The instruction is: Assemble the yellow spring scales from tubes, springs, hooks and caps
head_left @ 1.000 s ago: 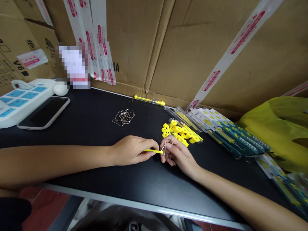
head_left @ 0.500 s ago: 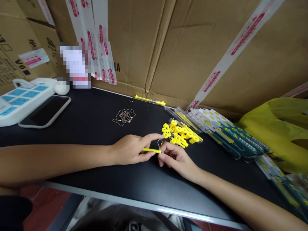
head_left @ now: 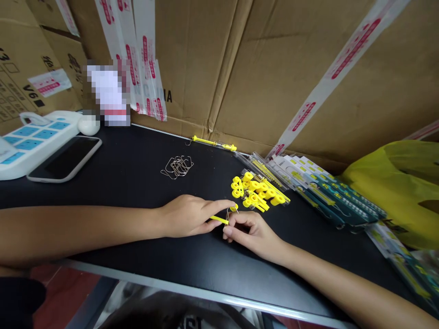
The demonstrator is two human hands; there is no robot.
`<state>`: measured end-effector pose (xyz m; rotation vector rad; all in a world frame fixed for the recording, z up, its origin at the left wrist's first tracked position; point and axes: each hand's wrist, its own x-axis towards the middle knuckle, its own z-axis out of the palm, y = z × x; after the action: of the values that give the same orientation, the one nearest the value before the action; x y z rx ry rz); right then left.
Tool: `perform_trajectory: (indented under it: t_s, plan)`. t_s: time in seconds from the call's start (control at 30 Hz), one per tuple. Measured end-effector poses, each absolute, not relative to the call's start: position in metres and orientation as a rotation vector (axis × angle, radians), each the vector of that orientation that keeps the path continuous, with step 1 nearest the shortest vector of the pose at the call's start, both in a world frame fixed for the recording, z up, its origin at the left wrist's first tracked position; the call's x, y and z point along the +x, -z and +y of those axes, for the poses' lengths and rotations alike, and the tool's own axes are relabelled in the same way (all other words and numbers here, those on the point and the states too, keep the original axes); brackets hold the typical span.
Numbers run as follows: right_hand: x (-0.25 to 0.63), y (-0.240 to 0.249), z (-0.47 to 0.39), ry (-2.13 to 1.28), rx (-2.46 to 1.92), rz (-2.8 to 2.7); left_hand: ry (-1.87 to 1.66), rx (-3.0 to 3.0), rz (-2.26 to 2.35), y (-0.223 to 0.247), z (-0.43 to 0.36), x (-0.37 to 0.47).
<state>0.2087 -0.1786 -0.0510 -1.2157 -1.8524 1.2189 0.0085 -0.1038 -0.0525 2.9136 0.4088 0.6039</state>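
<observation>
My left hand [head_left: 192, 215] is closed on a thin yellow plastic rod [head_left: 218, 220] that points toward my other hand. At the rod's end my right hand [head_left: 252, 233] pinches a bent metal wire hook [head_left: 227, 214], whose curved tip stands up between the two hands. Whether the wire passes through the rod is too small to tell. Just beyond the fingers lies a heap of yellow plastic parts [head_left: 255, 187] with small springs among them. A tangle of bent metal wire hooks [head_left: 179, 167] rests farther back on the black table [head_left: 144, 192].
Along the back edge lies a yellow rod with a hook [head_left: 214, 143]. Clear tubes and packaged cards [head_left: 318, 187] are stacked at the right, beside a yellow bag [head_left: 387, 178]. A phone [head_left: 65, 157] and a white power strip [head_left: 44, 132] are at the left. Cardboard boxes [head_left: 192, 59] wall the back.
The rod's free end has tilted down slightly, and the hook has turned so its curve now opens to the right. Both hands stay close together in nearly the same place.
</observation>
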Motion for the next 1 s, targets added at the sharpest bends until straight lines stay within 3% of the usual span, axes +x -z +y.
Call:
perform_trajectory:
  t_s: [0.5,1.0]
  plan:
    - [0.2011,0.0553,-0.1816,-1.002,-1.228,-1.927,-0.721,3.178,0.400,0.0545,-0.1104,0.0131]
    - [0.1999,0.0538,-0.1801,-0.960,-1.207,-1.973,-0.599,3.252,0.328,0.0501,-0.1132,0.0164]
